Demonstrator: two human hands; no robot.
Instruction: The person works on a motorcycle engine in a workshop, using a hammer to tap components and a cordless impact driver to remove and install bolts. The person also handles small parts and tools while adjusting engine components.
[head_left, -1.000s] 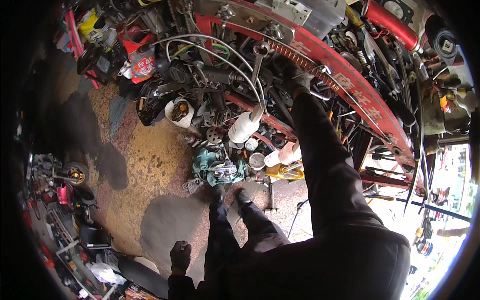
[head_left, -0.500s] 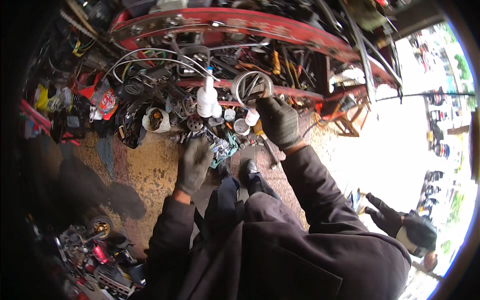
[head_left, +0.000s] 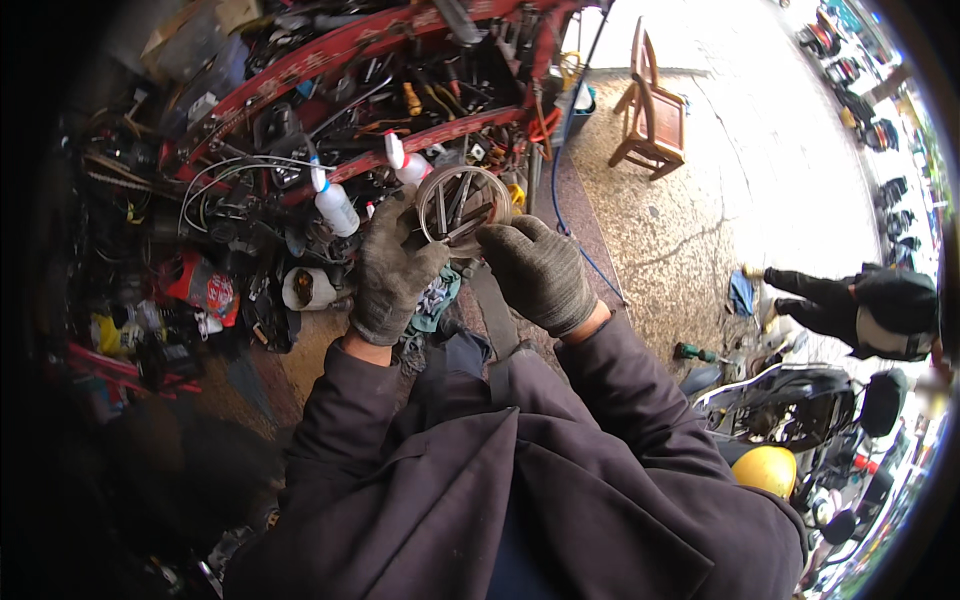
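A round silvery ring (head_left: 425,208), perhaps a coil or the rim of a can, is held up in front of me. Dark bars and tool-like shapes show within its circle; whether they lie inside it or behind it I cannot tell. My right hand (head_left: 540,272), in a grey-brown knit glove, is closed at the ring's lower right edge. My left hand (head_left: 395,275), gloved alike, grips the lower left edge with thumb and fingers. Just beyond stand a white spray bottle with a blue top (head_left: 338,210) and another with a red-and-white trigger (head_left: 408,162).
A red metal rack (head_left: 330,62) full of hand tools spans the far side. Below my hands lies a crumpled blue-green rag (head_left: 432,305). At right are a wooden chair (head_left: 655,120), a blue hose (head_left: 562,190), a person in dark clothes (head_left: 885,310) and a yellow helmet (head_left: 765,470).
My left hand has risen and taken hold of the ring, which only my right hand held before. The view has swung right, bringing in the chair and the yellow helmet.
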